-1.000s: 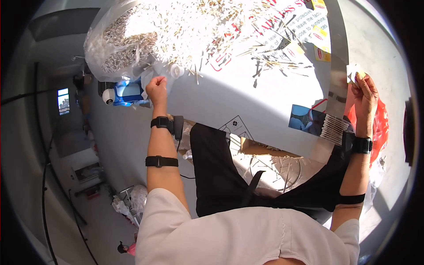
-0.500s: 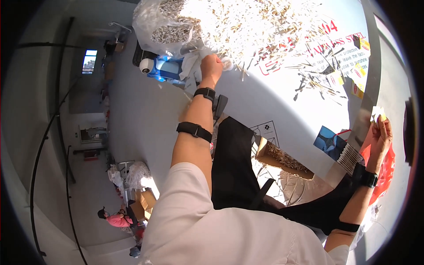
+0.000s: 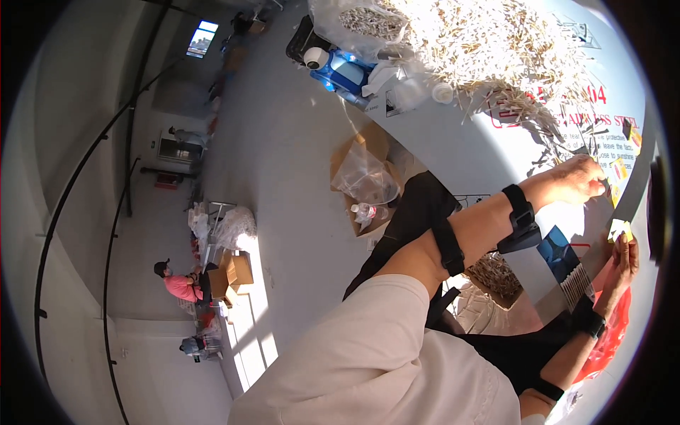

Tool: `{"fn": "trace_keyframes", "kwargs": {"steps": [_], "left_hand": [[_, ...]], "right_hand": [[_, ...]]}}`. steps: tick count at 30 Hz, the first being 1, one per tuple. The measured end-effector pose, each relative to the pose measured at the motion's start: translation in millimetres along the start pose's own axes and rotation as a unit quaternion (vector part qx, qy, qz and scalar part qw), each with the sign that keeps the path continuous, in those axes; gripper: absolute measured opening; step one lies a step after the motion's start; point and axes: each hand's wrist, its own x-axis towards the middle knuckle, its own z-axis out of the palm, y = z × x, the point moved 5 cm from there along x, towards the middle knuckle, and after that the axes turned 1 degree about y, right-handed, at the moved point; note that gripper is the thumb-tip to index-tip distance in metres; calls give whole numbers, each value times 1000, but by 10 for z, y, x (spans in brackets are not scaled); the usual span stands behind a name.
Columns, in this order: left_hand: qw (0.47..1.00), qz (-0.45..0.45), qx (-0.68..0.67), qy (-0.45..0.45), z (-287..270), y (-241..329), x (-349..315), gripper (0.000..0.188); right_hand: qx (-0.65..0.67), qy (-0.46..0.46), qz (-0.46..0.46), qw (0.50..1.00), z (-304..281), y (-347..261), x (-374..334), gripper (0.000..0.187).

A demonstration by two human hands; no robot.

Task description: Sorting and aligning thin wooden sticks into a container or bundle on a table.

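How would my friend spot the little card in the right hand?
Find the big white tabletop, then look near its right edge. There, the right hand pinches a small yellow-and-white card. Unlike the yellow pieces lying on the tabletop, it's held.

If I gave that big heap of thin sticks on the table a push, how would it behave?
The heap of thin sticks would probably scatter rather than slide as one block, since the pieces lie loose and crisscrossed. Each one is likely light, being so slender.
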Motion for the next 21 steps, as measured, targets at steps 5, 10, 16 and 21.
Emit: {"fn": "trace_keyframes", "kwargs": {"steps": [5, 10, 16, 21], "left_hand": [[997, -2, -78, 30, 667, 229, 142, 13], [985, -67, -157, -11, 804, 304, 135, 11], [993, -97, -61, 10, 580, 326, 123, 10], [976, -193, -98, 1, 754, 161, 279, 25]], "right_hand": [[45, -15, 36, 998, 260, -183, -98, 11], [-8, 2, 24, 1000, 353, -497, -285, 8], [67, -12, 36, 997, 676, -624, -260, 7], [42, 107, 89, 989, 340, -640, -330, 6]]}}
